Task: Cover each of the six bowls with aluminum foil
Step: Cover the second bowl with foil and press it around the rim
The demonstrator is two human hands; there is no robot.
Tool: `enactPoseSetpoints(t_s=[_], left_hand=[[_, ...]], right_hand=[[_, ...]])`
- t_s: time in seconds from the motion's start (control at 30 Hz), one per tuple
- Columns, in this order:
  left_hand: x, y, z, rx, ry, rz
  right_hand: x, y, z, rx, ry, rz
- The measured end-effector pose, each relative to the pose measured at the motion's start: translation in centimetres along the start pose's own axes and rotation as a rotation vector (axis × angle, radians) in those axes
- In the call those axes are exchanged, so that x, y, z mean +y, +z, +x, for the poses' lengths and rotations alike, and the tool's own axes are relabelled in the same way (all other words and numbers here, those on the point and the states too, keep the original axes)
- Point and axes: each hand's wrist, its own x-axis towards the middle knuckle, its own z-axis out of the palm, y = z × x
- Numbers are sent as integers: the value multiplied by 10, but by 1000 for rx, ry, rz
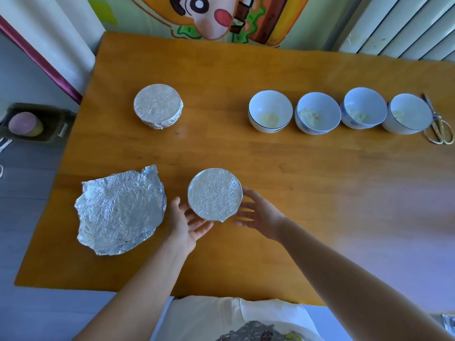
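the orange-brown wooden table (pixel 270 168) carries everything. on its near left lies a crumpled sheet of silver aluminium foil (pixel 120 210), loose and fairly flat (one sheet or several stacked, i cannot tell).

two round bowls are already wrapped. one is the foil-covered bowl at the far left (pixel 158 106). the other is the foil-covered bowl near the front (pixel 214 194), its foil drawn flat over the top and folded down the sides.

along the far right stands a row of white bowls with blue trim, all uncovered: the first open bowl (pixel 270 110), the second open bowl (pixel 317 113), the third open bowl (pixel 364 107) and the fourth open bowl (pixel 408 113). each has a little pale yellowish powder at the bottom.

the left hand (pixel 184 222) lies palm up, fingers straight and relaxed, at the near-left side of the front bowl. the right hand (pixel 258 215) is spread open at its right side. neither grips the bowl, and i cannot tell whether they touch the foil.

gold-handled scissors (pixel 439 124) lie just beside the fourth bowl.

by my reading two of the six bowls are done and four are left, with the loose foil as the supply for the next one.
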Motion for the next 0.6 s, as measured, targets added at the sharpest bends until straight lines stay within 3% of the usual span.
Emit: enactPoseSetpoints(t_s=[0.2,0.6], left_hand=[[14,18,11,-82,0,-103],[109,95,65,-201,79,-16]], right_hand=[[-20,10,14,11,-37,111],[-114,42,73,109,-156,181]])
